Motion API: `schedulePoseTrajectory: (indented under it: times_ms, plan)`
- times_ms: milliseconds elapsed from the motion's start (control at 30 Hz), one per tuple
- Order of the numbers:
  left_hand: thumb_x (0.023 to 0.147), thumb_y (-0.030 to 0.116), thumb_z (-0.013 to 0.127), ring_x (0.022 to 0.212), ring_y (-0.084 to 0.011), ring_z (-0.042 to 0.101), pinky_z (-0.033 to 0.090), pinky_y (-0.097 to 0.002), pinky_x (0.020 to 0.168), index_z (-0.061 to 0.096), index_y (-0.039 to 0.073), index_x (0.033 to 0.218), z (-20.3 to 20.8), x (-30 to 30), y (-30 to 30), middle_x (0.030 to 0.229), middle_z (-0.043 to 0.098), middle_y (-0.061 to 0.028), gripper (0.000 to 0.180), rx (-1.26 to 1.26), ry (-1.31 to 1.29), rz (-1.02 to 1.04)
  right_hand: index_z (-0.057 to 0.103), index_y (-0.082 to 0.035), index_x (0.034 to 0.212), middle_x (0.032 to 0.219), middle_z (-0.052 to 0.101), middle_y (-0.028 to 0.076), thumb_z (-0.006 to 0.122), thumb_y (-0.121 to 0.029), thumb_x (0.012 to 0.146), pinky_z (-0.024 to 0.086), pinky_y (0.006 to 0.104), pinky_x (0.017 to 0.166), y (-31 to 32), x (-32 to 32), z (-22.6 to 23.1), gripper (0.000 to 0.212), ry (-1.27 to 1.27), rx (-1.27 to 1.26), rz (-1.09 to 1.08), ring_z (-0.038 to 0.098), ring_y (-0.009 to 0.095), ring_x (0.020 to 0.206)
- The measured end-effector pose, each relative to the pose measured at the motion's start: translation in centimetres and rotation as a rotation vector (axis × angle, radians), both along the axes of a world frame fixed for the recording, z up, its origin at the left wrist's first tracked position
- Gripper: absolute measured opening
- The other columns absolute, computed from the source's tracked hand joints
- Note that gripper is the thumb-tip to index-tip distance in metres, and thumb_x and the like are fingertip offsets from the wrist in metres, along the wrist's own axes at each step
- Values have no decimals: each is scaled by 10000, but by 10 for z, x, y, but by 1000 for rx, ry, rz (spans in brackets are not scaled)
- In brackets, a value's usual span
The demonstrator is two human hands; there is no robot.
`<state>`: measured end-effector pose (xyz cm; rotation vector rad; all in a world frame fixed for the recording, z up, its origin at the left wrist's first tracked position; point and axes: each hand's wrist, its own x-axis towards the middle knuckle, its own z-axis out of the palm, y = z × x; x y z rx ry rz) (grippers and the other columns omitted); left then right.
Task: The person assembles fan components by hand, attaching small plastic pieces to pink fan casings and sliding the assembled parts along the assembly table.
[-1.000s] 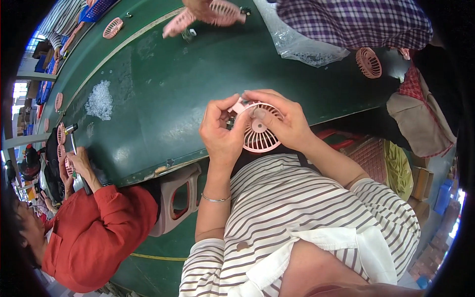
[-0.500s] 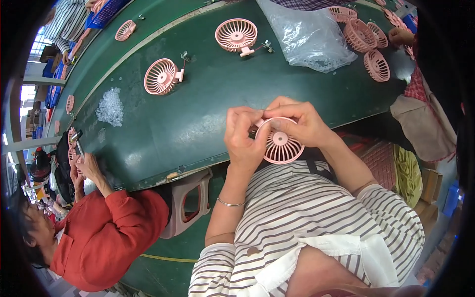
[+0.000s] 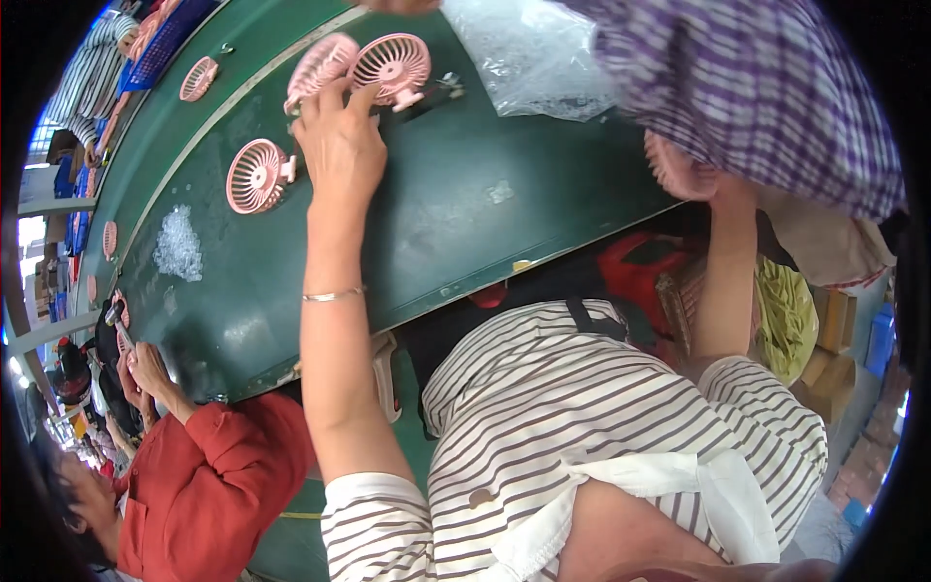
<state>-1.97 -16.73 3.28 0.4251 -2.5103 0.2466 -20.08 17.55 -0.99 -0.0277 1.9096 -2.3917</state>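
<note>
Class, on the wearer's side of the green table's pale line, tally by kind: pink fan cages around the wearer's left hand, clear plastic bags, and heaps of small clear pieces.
Pink fan cages: 3
Clear plastic bag: 1
Heap of small clear pieces: 1
Total: 5

A long green table [image 3: 465, 223] is stretching across the room, with a pale stool [image 3: 384, 351] standing near its edge. A yellow line [image 3: 301, 515] is crossing the green floor [image 3: 299, 497]. Bright light [image 3: 32, 233] is glowing at far left; cardboard boxes [image 3: 834, 383] are standing right.
</note>
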Motion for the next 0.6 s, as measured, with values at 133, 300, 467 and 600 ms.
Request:
schedulePoseTrajectory:
  times_ms: [133, 300, 467, 600]
  plan:
    - [739, 210, 707, 974, -287, 525, 394, -447, 809, 696, 80, 821, 1, -3, 1, 1013, 588, -86, 154, -9, -22, -35, 623, 17, 962, 873, 653, 49, 568, -83, 865, 454, 289, 684, -6, -80, -9, 150, 178, 105, -136, 610, 158, 783]
    - [754, 242, 705, 806, -269, 575, 423, -403, 746, 641, 39, 691, 4, 18, 60, 824, 610, -78, 222, 43, -69, -46, 656, 6, 817, 756, 648, 65, 526, -81, 890, 451, 299, 561, -35, -229, -16, 172, 411, 262, -314, 608, 161, 680]
    - [835, 260, 660, 603, -266, 598, 473, -373, 585, 644, 38, 728, 8, 43, 87, 737, 622, -111, 247, 470, 56, 178, 670, 36, 844, 705, 640, 203, 567, -145, 863, 490, 408, 697, -75, -175, 33, 209, 480, 601, -504, 643, 325, 741]
    - [859, 107, 552, 793, -276, 635, 494, -371, 724, 646, 24, 999, 17, 51, 87, 938, 638, -139, 188, 805, 303, 114, 634, 49, 979, 879, 654, 243, 586, -254, 840, 487, 420, 798, -28, -174, 1, 336, 1253, 754, -774, 635, 376, 880]
